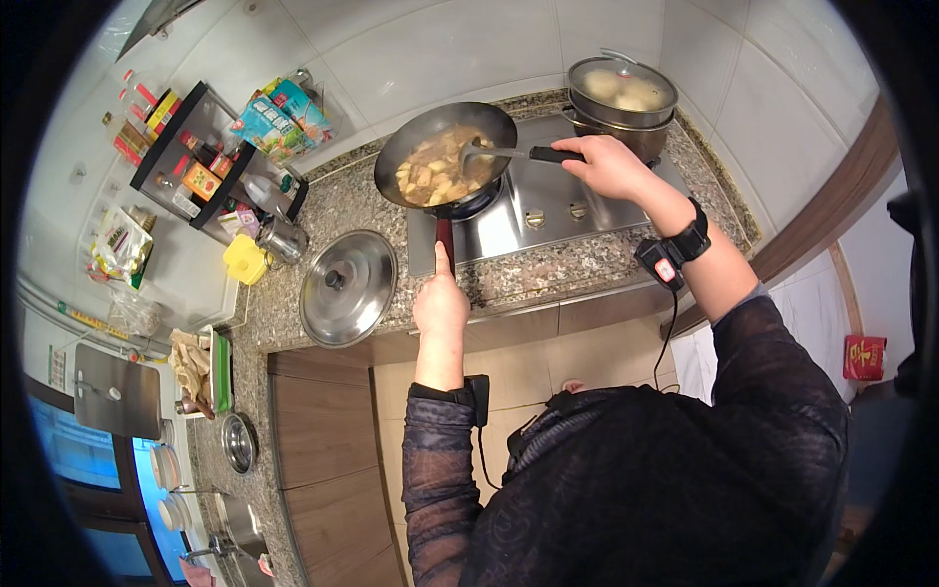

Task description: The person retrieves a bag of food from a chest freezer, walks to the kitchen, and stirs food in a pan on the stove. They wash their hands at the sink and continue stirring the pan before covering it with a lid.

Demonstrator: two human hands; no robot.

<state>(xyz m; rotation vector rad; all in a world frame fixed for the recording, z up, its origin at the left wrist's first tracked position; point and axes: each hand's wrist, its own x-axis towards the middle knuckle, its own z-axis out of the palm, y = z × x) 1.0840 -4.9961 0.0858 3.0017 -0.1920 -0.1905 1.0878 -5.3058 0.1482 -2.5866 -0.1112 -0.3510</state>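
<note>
A dark wok [389,158] sits on the left burner, tilted in view, with chunks of food in brown sauce [433,172] inside and some steam above. My left hand [441,299] is closed around the wok's dark red handle [444,233], its index finger stretched along it. From the right, my right hand [612,165] grips the black handle of a metal cooking spatula [506,152]. The spatula's head rests among the food at the wok's right side, partly sunk in it.
A steel lid [348,290] lies on the granite counter left of the stove [543,194]. Behind my right hand stands a lidded steamer pot [623,121] with pale round food inside. Seasoning bottles crowd a black rack [172,154]; a steel bowl [239,442] sits near the sink [242,522].
</note>
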